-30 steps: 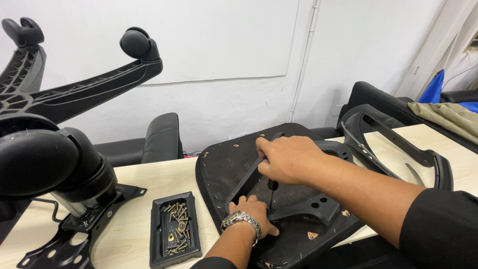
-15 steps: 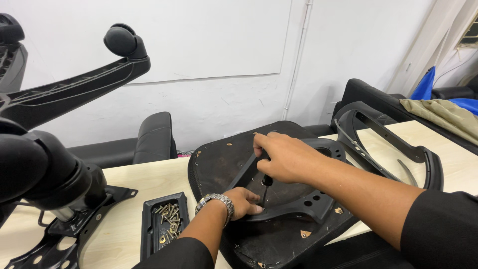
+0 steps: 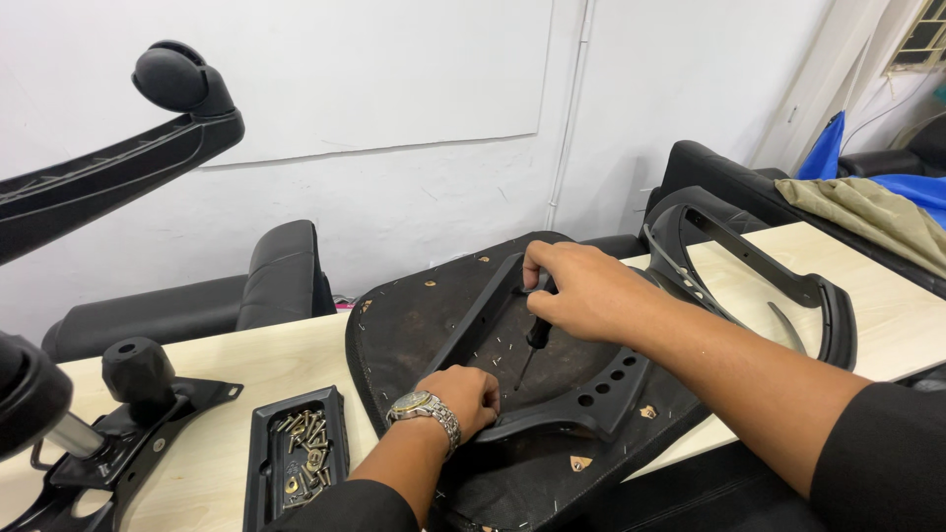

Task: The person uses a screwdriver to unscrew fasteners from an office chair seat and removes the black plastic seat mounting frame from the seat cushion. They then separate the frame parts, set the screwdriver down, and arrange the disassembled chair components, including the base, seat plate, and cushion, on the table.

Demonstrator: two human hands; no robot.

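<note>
Right hand [image 3: 581,291] grips a black-handled screwdriver [image 3: 533,343] over the upturned black seat base's [image 3: 434,296] metal bracket [image 3: 581,394], closed left hand [image 3: 463,394] steadying at seven o'clock; fastening looks unfinished.

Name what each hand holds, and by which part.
Right hand grips a screwdriver by its black handle. Left hand rests on the black armrest bracket; a grasp cannot be told.

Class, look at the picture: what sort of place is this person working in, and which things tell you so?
Probably a workshop where office chairs are assembled or repaired. An upturned chair seat lies on a wooden table, a castor base stands at the left, and a tray of screws sits beside the left hand; the right hand holds a screwdriver.
</note>
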